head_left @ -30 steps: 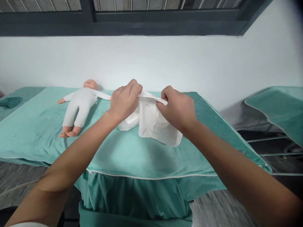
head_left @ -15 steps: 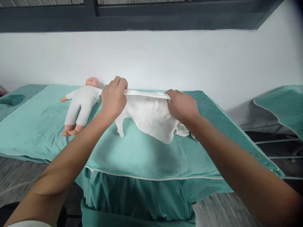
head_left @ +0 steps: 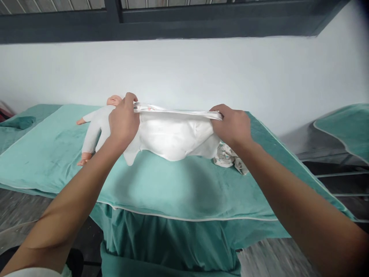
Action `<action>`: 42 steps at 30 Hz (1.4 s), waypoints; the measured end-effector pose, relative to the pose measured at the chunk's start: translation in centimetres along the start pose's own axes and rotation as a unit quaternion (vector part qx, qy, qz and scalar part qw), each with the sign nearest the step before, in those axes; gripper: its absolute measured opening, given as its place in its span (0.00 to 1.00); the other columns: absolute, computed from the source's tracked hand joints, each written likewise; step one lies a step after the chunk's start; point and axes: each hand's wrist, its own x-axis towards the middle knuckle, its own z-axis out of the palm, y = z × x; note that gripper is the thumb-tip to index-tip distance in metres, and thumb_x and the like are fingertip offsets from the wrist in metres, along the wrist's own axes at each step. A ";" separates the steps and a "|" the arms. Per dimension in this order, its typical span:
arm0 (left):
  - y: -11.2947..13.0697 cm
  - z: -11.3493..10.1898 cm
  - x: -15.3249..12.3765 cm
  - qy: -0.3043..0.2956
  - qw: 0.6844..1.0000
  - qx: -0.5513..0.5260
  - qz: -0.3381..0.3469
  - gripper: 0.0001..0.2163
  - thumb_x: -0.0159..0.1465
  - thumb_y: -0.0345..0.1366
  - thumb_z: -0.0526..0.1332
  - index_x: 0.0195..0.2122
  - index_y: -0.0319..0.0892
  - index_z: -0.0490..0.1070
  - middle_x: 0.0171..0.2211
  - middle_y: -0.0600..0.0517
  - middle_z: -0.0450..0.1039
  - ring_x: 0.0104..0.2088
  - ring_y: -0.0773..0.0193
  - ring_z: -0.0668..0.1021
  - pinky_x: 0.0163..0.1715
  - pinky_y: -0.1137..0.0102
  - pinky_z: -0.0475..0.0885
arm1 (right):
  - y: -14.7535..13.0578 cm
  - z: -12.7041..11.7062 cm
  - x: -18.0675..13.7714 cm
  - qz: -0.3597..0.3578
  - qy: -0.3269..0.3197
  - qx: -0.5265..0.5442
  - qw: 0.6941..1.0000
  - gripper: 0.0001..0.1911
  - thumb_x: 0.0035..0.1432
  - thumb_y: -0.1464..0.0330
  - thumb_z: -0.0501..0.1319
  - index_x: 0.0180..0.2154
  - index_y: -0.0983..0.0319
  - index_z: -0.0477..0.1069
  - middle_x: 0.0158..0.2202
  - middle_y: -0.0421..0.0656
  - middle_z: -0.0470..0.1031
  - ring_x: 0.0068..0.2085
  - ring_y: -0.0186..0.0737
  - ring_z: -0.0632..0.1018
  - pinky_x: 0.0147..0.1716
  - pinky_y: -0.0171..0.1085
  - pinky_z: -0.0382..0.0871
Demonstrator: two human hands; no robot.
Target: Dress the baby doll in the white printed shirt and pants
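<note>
Stretched between both hands above the bed is a white baby garment (head_left: 173,136), with a small print along its folded top edge. Its lower edge hangs in a curve, and a sleeve-like flap droops on the left. My left hand (head_left: 124,119) is closed on the top left corner. Fingers of my right hand (head_left: 232,122) pinch the top right corner. Behind my left hand, a baby doll (head_left: 98,125) in white clothing lies on its back, partly hidden by the hand and forearm. A crumpled printed cloth (head_left: 225,156) rests below my right hand.
A teal sheet with white piping covers the bed (head_left: 173,196), and teal fabric (head_left: 167,242) hangs at its front. The white wall (head_left: 187,69) stands directly behind. Metal rails (head_left: 343,174) and another teal cover (head_left: 346,127) are at the right.
My hands have moved apart, the left one leftward over part of the doll. The garment is pulled wider and its lower edge hangs higher. More of the crumpled cloth shows.
</note>
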 end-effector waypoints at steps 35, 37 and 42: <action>-0.8 18.7 -7.1 -0.315 0.930 0.131 -0.135 0.31 0.70 0.30 0.43 0.75 0.35 0.49 0.77 0.41 0.43 0.77 0.44 0.39 0.73 0.36 0.41 | -7.3 22.7 0.0 -0.034 -0.132 0.010 0.991 0.37 0.71 0.66 0.45 0.73 0.83 0.40 0.77 0.65 0.41 0.77 0.56 0.45 0.74 0.50 0.42; -1.6 19.1 -7.1 -0.301 0.937 0.134 -0.114 0.31 0.69 0.26 0.40 0.74 0.37 0.51 0.77 0.43 0.44 0.78 0.46 0.39 0.72 0.36 0.38 | -6.5 23.1 0.5 -0.033 -0.131 0.013 0.991 0.38 0.72 0.65 0.45 0.73 0.82 0.39 0.77 0.64 0.38 0.77 0.55 0.44 0.74 0.50 0.41; -2.9 19.6 -6.8 -0.279 0.950 0.110 -0.083 0.29 0.69 0.26 0.43 0.71 0.42 0.59 0.76 0.47 0.52 0.78 0.49 0.42 0.72 0.35 0.36 | -5.3 23.7 1.7 0.006 -0.168 0.022 0.985 0.39 0.73 0.61 0.45 0.73 0.81 0.39 0.77 0.63 0.37 0.77 0.54 0.46 0.74 0.47 0.43</action>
